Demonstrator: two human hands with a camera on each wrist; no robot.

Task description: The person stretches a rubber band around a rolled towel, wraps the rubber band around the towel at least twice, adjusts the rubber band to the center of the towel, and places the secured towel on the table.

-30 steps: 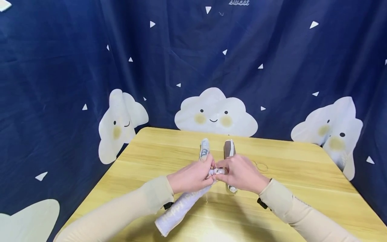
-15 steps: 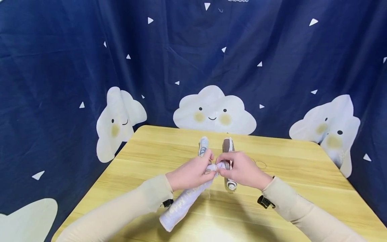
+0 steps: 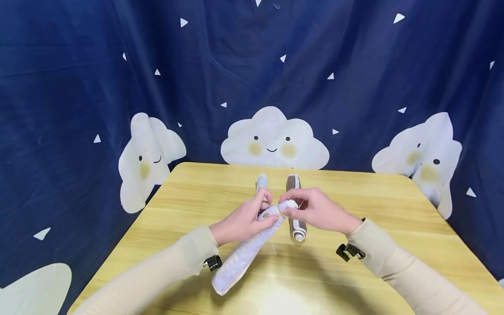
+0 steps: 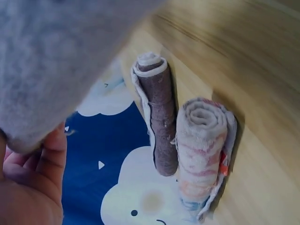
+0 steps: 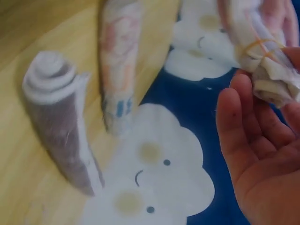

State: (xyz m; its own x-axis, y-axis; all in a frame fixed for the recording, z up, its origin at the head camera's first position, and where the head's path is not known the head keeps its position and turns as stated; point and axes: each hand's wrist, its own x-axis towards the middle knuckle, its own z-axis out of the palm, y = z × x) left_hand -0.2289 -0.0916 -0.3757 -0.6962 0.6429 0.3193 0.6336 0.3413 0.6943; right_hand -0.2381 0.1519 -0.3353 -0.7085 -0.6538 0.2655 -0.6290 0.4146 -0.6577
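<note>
A pale lilac rolled towel (image 3: 244, 256) lies slanted over the wooden table (image 3: 393, 227), its far end lifted. My left hand (image 3: 246, 221) grips the roll just below that end. My right hand (image 3: 315, 212) pinches the tip of the roll, where the right wrist view shows a thin yellow rubber band (image 5: 255, 47) wound round the towel (image 5: 262, 56), with the right hand (image 5: 253, 154) beside it. In the left wrist view the lilac towel (image 4: 61, 61) fills the top left above my left hand (image 4: 33, 187).
Two more rolled towels lie side by side behind my hands: a brown one (image 3: 294, 183) and a white patterned one (image 3: 261, 181). Both also show in the wrist views, brown (image 4: 157, 122) and patterned (image 4: 204, 150). A dark blue cloud-print curtain (image 3: 275, 87) surrounds the table.
Both hands have raised the far end of the lilac roll a little and shifted it away from me. The right fingers now sit over the tip of the roll.
</note>
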